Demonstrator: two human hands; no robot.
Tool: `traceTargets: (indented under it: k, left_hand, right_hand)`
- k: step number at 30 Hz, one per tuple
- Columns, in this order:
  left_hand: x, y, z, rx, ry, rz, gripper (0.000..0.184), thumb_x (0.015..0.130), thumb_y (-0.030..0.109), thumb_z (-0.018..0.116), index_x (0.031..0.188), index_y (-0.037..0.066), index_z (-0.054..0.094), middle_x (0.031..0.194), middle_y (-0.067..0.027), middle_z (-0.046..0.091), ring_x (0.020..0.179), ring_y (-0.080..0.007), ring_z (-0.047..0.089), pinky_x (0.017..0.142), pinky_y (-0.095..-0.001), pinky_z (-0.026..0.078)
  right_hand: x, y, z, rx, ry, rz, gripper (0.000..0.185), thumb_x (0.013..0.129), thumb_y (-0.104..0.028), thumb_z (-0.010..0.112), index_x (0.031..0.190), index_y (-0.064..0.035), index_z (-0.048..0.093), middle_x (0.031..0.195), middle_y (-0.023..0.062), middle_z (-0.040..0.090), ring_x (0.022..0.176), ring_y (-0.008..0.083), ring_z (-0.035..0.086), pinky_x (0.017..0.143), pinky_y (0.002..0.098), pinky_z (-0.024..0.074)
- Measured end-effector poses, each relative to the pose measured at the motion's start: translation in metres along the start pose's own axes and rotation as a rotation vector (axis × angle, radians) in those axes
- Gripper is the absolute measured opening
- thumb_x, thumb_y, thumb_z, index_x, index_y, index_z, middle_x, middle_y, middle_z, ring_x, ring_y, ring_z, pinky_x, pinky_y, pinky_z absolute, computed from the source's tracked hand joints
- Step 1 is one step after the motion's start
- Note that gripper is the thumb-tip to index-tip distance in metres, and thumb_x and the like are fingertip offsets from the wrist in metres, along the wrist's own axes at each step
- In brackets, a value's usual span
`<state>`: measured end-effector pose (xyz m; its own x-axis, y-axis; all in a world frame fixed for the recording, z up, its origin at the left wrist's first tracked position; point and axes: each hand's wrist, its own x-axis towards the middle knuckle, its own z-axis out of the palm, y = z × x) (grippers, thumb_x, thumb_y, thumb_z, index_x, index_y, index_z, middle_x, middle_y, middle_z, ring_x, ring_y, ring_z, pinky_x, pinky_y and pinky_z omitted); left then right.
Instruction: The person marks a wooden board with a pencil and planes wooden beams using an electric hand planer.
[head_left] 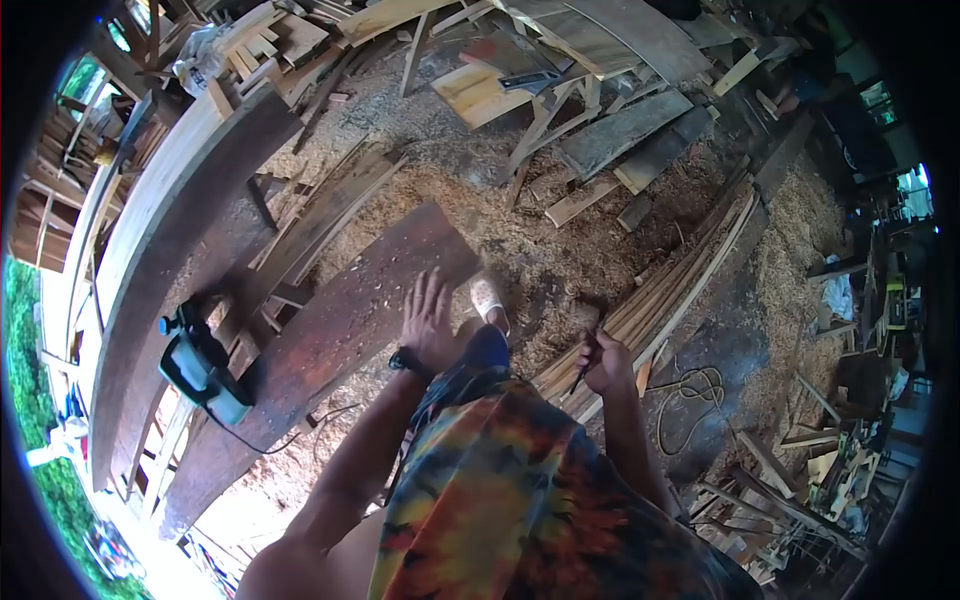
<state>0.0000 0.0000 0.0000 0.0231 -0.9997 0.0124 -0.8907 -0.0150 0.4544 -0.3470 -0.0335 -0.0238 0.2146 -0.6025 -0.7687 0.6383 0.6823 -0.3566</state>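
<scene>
My left hand (430,322) is open, fingers stretched out, over the near edge of a dark reddish-brown plank (350,300); it seems to rest on the wood. To the right, my right hand (605,365) is closed around a slim dark tool, whose kind I cannot make out. A brownish block-like shape (587,310) shows just above that hand; whether it belongs to the tool is unclear. An electric planer (207,372), teal and black with a blue knob, sits at the left on the plank's far side, its cord trailing across the board.
Long thin strips of wood (680,285) lie stacked on the right. A thick curved board (180,190) stands along the left. Loose boards (625,130) are piled ahead. Wood shavings (450,165) cover the floor, and a coiled rope (690,400) lies at the right.
</scene>
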Motion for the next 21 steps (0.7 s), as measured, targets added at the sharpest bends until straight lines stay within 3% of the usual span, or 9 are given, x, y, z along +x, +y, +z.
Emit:
traceTargets:
  k: [2,3,5,10,15,17,18,21]
  left_hand:
    - [0.002,0.008,0.005,0.023,-0.024,0.076,0.092,0.088,0.057,0.062,0.154,0.001,0.03,0.162,-0.0229,0.025,0.151,-0.045,0.019,0.123,-0.0585,0.011]
    - [0.057,0.018,0.034,-0.036,0.007,0.1,0.091,0.089,0.057,0.06,0.154,0.0,0.03,0.162,-0.023,0.025,0.151,-0.0445,0.019,0.123,-0.0582,0.011]
    - [0.078,0.013,0.036,-0.031,0.02,0.139,0.089,0.092,0.057,0.055,0.154,-0.002,0.03,0.163,-0.0231,0.025,0.152,-0.0433,0.018,0.123,-0.0576,0.01]
    - [0.109,-0.009,0.032,0.105,-0.05,-0.065,0.088,0.093,0.056,0.053,0.155,-0.002,0.027,0.165,-0.0214,0.02,0.154,-0.0404,0.012,0.124,-0.055,0.007]
    - [0.106,-0.063,-0.008,0.266,-0.083,-0.35,0.088,0.092,0.055,0.055,0.157,0.003,0.027,0.166,-0.0197,0.018,0.154,-0.042,0.009,0.123,-0.0575,0.005]
    - [0.082,-0.111,0.0,0.327,0.127,-0.557,0.092,0.089,0.053,0.06,0.158,0.004,0.022,0.165,-0.0184,0.019,0.152,-0.0434,0.011,0.122,-0.0588,0.006]
    - [0.073,-0.114,-0.006,0.496,0.328,-0.56,0.094,0.09,0.051,0.061,0.16,0.005,0.018,0.165,-0.0185,0.018,0.152,-0.0432,0.013,0.122,-0.0583,0.008]
    - [0.035,-0.141,-0.014,0.537,0.566,-0.85,0.082,0.098,0.051,0.05,0.16,0.006,0.019,0.167,-0.0168,0.016,0.153,-0.0414,0.011,0.122,-0.0561,0.008]
  right_hand:
    - [-0.016,-0.001,0.017,-0.025,0.017,0.019,0.025,0.106,-0.026,0.046,0.12,-0.0112,0.061,0.088,0.0014,0.06,0.069,0.0149,0.052,0.059,0.0322,0.0413]
    - [0.012,-0.055,0.03,-0.106,0.05,-0.015,0.026,0.106,-0.026,0.046,0.12,-0.0109,0.062,0.09,0.0014,0.06,0.068,0.014,0.051,0.059,0.0312,0.041]
    - [0.029,-0.075,0.048,-0.177,0.062,-0.001,0.026,0.106,-0.025,0.047,0.12,-0.0103,0.064,0.094,0.0013,0.062,0.066,0.0122,0.05,0.058,0.0294,0.0406]
    - [0.058,-0.146,0.111,-0.367,0.064,-0.082,0.027,0.103,-0.021,0.05,0.122,-0.0076,0.062,0.089,0.0033,0.06,0.067,0.0134,0.051,0.058,0.0296,0.0412]
    - [0.114,-0.191,0.176,-0.445,-0.104,-0.068,0.03,0.099,-0.013,0.052,0.127,-0.0064,0.06,0.09,0.0037,0.059,0.071,0.0131,0.052,0.063,0.0293,0.0429]
    - [0.138,-0.202,0.205,-0.515,-0.141,-0.06,0.032,0.098,-0.012,0.052,0.129,-0.0054,0.059,0.091,0.0046,0.06,0.071,0.0133,0.052,0.063,0.0295,0.0435]
    - [0.152,-0.209,0.217,-0.554,-0.174,-0.063,0.035,0.097,-0.01,0.052,0.131,-0.004,0.057,0.09,0.0056,0.062,0.07,0.0134,0.053,0.062,0.0292,0.0439]
    - [0.211,-0.234,0.246,-0.651,-0.239,-0.079,0.04,0.094,-0.006,0.053,0.134,-0.0009,0.055,0.089,0.0082,0.066,0.066,0.014,0.057,0.058,0.0286,0.0453]
